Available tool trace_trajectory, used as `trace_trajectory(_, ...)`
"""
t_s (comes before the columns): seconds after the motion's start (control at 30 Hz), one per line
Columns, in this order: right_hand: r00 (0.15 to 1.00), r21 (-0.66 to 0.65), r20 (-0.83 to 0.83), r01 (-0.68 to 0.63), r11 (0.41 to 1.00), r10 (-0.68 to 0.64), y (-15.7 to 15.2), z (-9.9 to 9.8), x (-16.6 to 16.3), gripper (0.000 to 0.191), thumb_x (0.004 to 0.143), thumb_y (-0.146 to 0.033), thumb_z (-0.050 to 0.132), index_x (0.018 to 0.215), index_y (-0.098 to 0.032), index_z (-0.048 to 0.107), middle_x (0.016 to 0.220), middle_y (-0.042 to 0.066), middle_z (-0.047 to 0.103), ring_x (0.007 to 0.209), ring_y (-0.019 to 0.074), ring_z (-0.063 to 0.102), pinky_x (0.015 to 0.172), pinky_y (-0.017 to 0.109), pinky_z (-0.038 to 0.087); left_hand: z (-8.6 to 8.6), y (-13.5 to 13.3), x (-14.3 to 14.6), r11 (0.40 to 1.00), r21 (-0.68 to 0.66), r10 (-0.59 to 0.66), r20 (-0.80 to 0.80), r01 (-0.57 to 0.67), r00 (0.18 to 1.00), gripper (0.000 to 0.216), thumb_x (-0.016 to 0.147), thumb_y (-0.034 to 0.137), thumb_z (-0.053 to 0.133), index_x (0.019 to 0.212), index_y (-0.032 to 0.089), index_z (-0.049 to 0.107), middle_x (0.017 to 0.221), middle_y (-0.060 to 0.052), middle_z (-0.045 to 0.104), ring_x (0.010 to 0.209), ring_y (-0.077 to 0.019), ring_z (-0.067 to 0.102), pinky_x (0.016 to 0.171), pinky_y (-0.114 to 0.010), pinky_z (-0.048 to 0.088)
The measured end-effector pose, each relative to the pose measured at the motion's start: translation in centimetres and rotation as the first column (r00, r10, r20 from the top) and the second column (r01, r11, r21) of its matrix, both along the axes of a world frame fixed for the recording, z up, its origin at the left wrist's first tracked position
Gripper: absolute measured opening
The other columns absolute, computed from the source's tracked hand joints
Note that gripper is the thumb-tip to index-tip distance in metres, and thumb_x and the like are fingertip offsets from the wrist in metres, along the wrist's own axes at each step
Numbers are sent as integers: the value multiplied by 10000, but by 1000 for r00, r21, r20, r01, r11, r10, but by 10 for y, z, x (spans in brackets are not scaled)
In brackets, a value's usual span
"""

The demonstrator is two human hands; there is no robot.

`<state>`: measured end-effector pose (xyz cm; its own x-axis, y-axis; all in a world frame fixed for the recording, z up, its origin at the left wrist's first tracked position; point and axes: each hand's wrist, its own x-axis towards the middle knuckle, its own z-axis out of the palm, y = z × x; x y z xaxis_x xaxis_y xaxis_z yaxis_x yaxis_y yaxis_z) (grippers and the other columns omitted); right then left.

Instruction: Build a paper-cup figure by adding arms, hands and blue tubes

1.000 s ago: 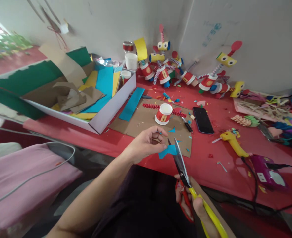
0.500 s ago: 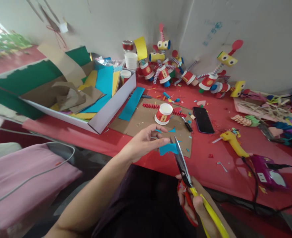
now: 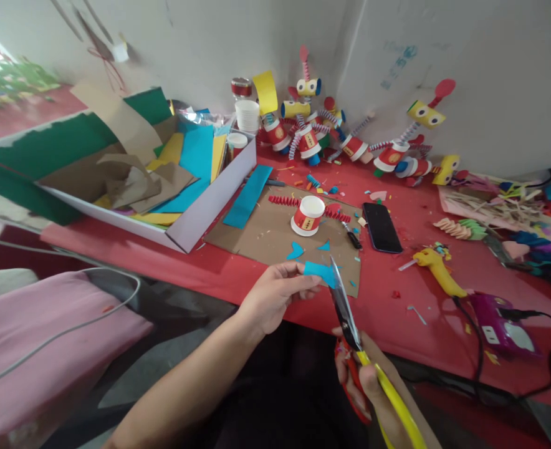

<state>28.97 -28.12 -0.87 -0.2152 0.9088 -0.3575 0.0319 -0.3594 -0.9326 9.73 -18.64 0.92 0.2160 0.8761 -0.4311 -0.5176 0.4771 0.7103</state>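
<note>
Between thumb and fingers, my left hand [image 3: 275, 292] pinches a small piece of blue paper [image 3: 318, 272] above the front of the brown cardboard sheet [image 3: 257, 243]. My right hand [image 3: 373, 380] grips scissors [image 3: 345, 315] with one red and one yellow handle. Their blades point away from me and meet the right end of the blue paper. Two blue offcuts [image 3: 295, 251] lie on the cardboard just beyond my left fingers. Behind them stands a red and white paper cup [image 3: 308, 216] with folded red paper arms on both sides.
A box of coloured paper [image 3: 210, 206] stands at the left, near a blue strip [image 3: 248, 196]. A black phone [image 3: 382, 227], a yellow glue gun [image 3: 439, 272] and a purple power strip [image 3: 504, 324] lie right. Several cup figures [image 3: 392, 154] line the wall.
My left hand has come back toward me and now pinches the blue paper. A blue offcut shows on the cardboard where the fingers were. The scissors stay at the paper.
</note>
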Motion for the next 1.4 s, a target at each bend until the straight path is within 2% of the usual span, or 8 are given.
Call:
trace_trajectory(0.17, 1000, 2, 11, 12, 1000, -12, -1, 2, -2, 627, 800, -733, 505, 1182, -238, 538, 703, -30, 492, 403, 31, 284, 347, 175, 230, -2, 2, -2, 999, 28, -17, -28, 18, 999, 243, 653, 283, 820, 755, 110, 683, 741, -68, 718, 653, -108, 620, 644, -226, 440)
trace_trajectory(0.43, 1000, -20, 19, 5, 1000, -5, -1, 5, -3, 706, 760, -761, 532, 1205, -213, 546, 657, -42, 476, 379, 15, 265, 333, 163, 216, 1, 3, 0, 997, 58, 44, 11, -44, 999, 220, 640, 258, 822, 675, 111, 661, 686, -42, 700, 642, -114, 630, 662, -240, 481)
trace_trajectory(0.63, 999, -45, 8, 37, 998, -37, -3, 2, -4, 659, 755, -729, 577, 1193, -236, 573, 681, -26, 499, 363, 16, 253, 299, 167, 218, 1, 3, -2, 997, 65, 51, -37, -48, 998, 203, 667, 266, 805, 707, 119, 671, 732, -47, 724, 711, -137, 675, 715, -248, 505)
trace_trajectory(1.07, 997, -46, 63, 42, 998, -39, -7, 0, -7, 677, 742, -737, 583, 1188, -227, 579, 654, -36, 489, 355, 20, 277, 298, 163, 218, 2, 4, -2, 994, 39, 103, -30, -102, 994, 212, 641, 260, 819, 705, 117, 676, 695, -36, 718, 641, -113, 663, 687, -231, 513)
trace_trajectory(1.3, 997, -52, 81, 20, 998, -15, -8, 0, -3, 657, 795, -710, 543, 1227, -216, 567, 620, -43, 483, 347, 30, 282, 304, 165, 240, 3, 5, -3, 987, 20, 163, -22, -162, 986, 218, 613, 241, 822, 679, 119, 654, 649, -10, 674, 599, -99, 631, 676, -243, 527)
trace_trajectory(1.4, 999, -48, 32, -3, 999, 5, -4, -3, 0, 679, 770, -752, 523, 1219, -245, 577, 675, -9, 518, 393, 66, 366, 338, 195, 315, 3, 5, -5, 990, 29, 139, -12, -139, 990, 211, 608, 210, 815, 679, 126, 635, 639, 0, 659, 575, -95, 612, 635, -239, 520)
